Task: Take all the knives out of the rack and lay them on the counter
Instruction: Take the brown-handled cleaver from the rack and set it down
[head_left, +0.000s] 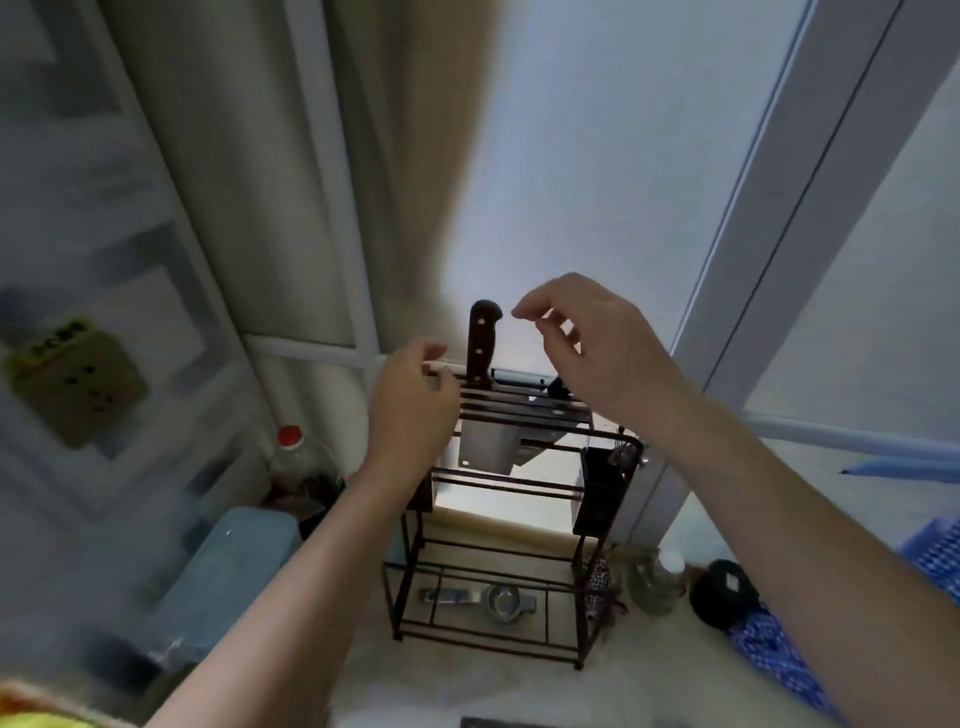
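A dark wire rack (511, 525) stands on the counter (467, 686). A knife with a dark brown riveted handle (483, 343) sticks up from the rack's top slots, and its wide steel blade (488, 447) hangs below the bars. A second, black handle (558, 387) shows behind my right hand. My left hand (415, 400) is at the rack's top left corner, fingers curled against the bars. My right hand (587, 338) hovers just right of the brown handle, fingers apart and empty.
A metal squeezer (483, 600) lies on the rack's bottom shelf. A red-capped bottle (293, 457) and a blue container (228, 577) stand to the left. A glass jar (657, 579), a black round object (724, 592) and blue patterned cloth (779, 654) sit to the right.
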